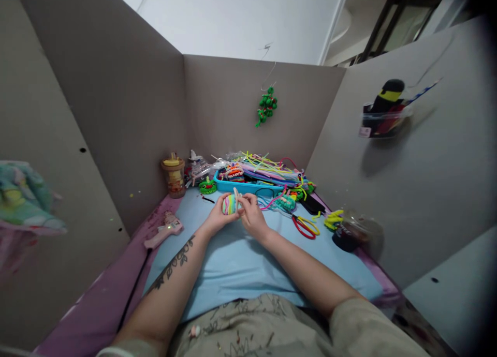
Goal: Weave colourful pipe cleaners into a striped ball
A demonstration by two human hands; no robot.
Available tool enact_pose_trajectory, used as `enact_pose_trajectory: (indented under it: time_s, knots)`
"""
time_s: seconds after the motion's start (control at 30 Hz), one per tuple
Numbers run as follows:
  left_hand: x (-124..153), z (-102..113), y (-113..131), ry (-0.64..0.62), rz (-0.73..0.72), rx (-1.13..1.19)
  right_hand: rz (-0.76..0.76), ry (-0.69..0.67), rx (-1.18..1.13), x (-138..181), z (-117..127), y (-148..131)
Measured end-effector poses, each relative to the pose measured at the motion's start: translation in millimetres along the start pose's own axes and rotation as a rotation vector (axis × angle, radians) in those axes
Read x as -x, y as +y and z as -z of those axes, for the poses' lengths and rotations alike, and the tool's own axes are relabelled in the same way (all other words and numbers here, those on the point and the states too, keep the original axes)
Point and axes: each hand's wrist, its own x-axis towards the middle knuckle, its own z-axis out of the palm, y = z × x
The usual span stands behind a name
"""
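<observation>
One striped multicoloured piece [230, 205] is held over the blue-covered table [233, 266], on the near side of a blue tray [248, 188], with the left hand's [218, 218] fingers gripping its side. The right hand's [253, 217] fingers pinch a pale strip [235, 193] at its edge. Also listed: pink glue gun [165, 233], left; scissors [298, 221] with red and yellow handles, right.

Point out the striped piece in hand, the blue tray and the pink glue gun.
Striped piece [230, 205], head view: its striped side.
Blue tray [248, 188], head view: its front wall.
Pink glue gun [166, 231], head view: its body.
</observation>
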Motion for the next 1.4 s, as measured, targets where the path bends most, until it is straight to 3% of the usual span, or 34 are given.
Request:
enact_pose_trajectory:
  time_s: [0.13,0.33,0.57,0.67,0.73,0.77,0.83,0.87,1.07,1.4]
  knots:
    - [-3.9,3.4,-2.9,0.168,0.036,0.076,0.148,-0.117,0.163,13.0,6.7,-13.9]
    - [-7.8,8.0,-10.9,0.244,0.081,0.185,0.479,-0.280,0.016,33.4,17.4,-33.9]
    - [-7.7,5.9,-7.1,0.263,0.139,0.302,0.530,-0.367,-0.151,40.0,40.3,-55.1]
    - [-6.4,5.0,-5.3,0.263,0.113,0.250,0.474,-0.431,-0.407,33.7,47.9,-52.2]
    - [-5.4,4.3,-4.0,0.265,0.078,0.178,0.283,-0.352,-0.599,24.4,48.3,-43.7]
    - [-4.8,3.9,-3.2,0.261,0.066,0.147,0.148,-0.235,-0.633,18.3,47.0,-38.3]
    - [-3.6,3.0,-1.8,0.236,0.060,0.117,-0.051,-0.033,-0.500,4.8,41.4,-27.1]
    - [-3.0,2.6,-1.4,0.219,0.061,0.118,-0.079,0.013,-0.412,-1.6,37.5,-22.1]
    - [-2.0,2.1,-5.8,0.150,0.048,0.169,0.088,-0.040,-0.127,-10.3,8.2,-9.2]
    - [-0.9,-1.6,-7.8,0.055,0.078,0.106,-0.018,0.201,0.000,-1.4,-11.7,-6.3]
